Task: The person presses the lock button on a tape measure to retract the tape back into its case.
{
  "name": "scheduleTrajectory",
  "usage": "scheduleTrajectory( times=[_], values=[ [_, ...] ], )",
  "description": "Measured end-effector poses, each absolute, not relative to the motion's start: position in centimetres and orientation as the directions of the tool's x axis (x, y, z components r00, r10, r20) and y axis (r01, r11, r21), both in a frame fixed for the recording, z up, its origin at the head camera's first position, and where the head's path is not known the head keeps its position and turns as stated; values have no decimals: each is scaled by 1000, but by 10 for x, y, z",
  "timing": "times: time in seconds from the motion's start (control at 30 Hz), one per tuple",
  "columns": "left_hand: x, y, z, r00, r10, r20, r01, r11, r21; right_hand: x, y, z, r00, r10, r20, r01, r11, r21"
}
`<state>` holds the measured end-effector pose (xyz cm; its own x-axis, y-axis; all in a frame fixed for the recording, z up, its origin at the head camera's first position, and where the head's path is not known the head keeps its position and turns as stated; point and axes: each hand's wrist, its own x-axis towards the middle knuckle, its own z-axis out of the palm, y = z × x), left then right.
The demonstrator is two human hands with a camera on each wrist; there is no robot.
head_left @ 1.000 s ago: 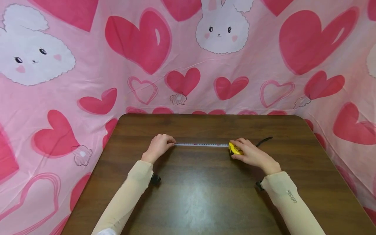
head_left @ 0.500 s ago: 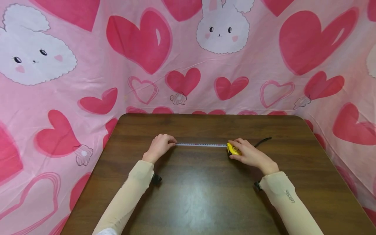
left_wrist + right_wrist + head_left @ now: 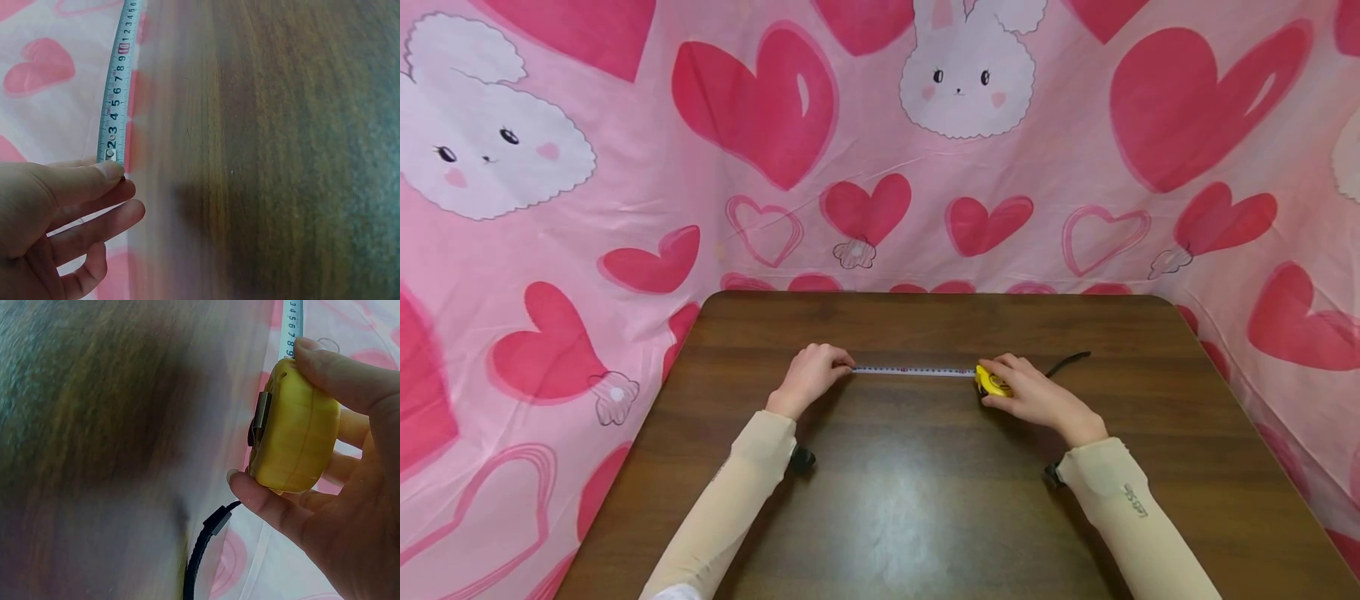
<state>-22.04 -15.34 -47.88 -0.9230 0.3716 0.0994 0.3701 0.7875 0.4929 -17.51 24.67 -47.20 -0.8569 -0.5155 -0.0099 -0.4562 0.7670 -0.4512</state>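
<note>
My right hand (image 3: 1037, 394) grips the yellow case of a tape measure (image 3: 992, 381), its thumb on one end of the case and fingers round the other in the right wrist view. A white measuring blade (image 3: 913, 371) runs out straight from the case to my left hand (image 3: 810, 377). There the left thumb and forefinger pinch the blade's tip, and the other fingers curl loosely below, as the left wrist view shows. Printed numbers (image 3: 115, 90) on the blade are readable near that tip. A black wrist strap (image 3: 200, 550) hangs from the case; a metal clip (image 3: 262, 411) sits on its side.
Both hands are over a brown wooden table (image 3: 880, 483) with rounded far corners. Behind and at both sides hangs a pink cloth (image 3: 880, 150) printed with hearts and rabbits. Each wrist wears a small black camera (image 3: 802, 459) under a beige sleeve.
My right hand has moved slightly left with the tape measure case, and the blade between the hands has become shorter. The left hand has shifted a little to the right, still pinching the tip.
</note>
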Motion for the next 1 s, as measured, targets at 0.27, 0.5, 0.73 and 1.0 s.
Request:
scheduleTrajectory(
  times=[0.27, 0.5, 0.73, 1.0],
  values=[
    [-222, -151, -479, -920, 380, 99, 375, 777, 506, -178, 243, -473, -850, -526, 13, -475, 757, -448],
    [-222, -147, -477, -918, 384, 101, 380, 772, 510, -178, 240, -473, -853, -521, 3, -467, 761, -450],
    [-223, -145, -476, -919, 384, 94, 375, 769, 518, -179, 238, -471, -860, -510, -27, -443, 772, -456],
    [-223, -143, -476, -917, 386, 101, 380, 768, 516, -180, 235, -472, -861, -507, -29, -439, 771, -461]
  ],
)
